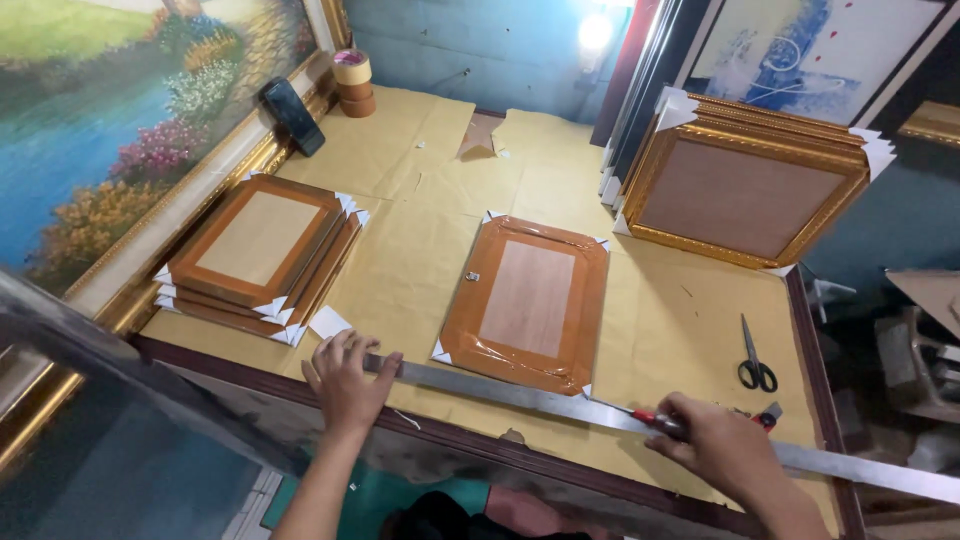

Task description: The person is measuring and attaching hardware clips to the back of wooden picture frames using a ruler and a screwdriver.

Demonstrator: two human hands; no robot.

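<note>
A long steel ruler (560, 400) lies slantwise across the near edge of the tabletop (400, 270), which is covered in brown paper; the left hand (345, 378) presses flat on the ruler's left end at about seven o'clock, fingers spread, its grip open and holding nothing; the right hand (722, 448), at about five o'clock, has its grip closed round a red-handled cutter (655, 420) set against the ruler's edge. Just beyond the ruler, at the centre, lies a wrapped brown picture frame (527, 300), face down, white corner guards on it, its near edge just touching the ruler. At nine o'clock sits a stack of similar frames (262, 250); at two o'clock gold frames (745, 195) lean against the wall; black scissors (755, 362) lie at three o'clock, well apart from the right hand. Rolls of tape (352, 82) stand at eleven o'clock beside a dark phone (293, 117), which leans on a large landscape painting (120, 110).
</note>
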